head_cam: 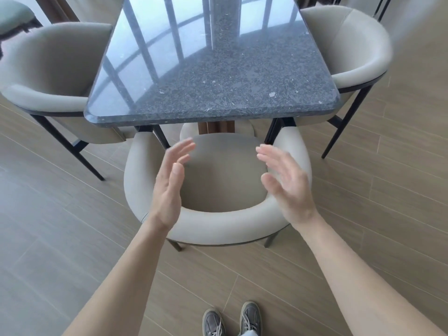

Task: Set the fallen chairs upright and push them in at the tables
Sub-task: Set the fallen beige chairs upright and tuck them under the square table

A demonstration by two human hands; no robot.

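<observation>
Wood-look floor [72, 214]; one speckled grey table [213, 93]. I count three beige chairs, upright, black-legged: centre chair [218, 224] at the table's near edge, left chair [48, 69], right chair [358, 52]. Left hand [169, 187], right hand [286, 185]: fingers straight, holding nothing.

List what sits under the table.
Under the table edge show a brown pedestal, the arm tips of the near chair and dark legs of the left chair and right chair. The top covers the pedestal's base and both side seats.
</observation>
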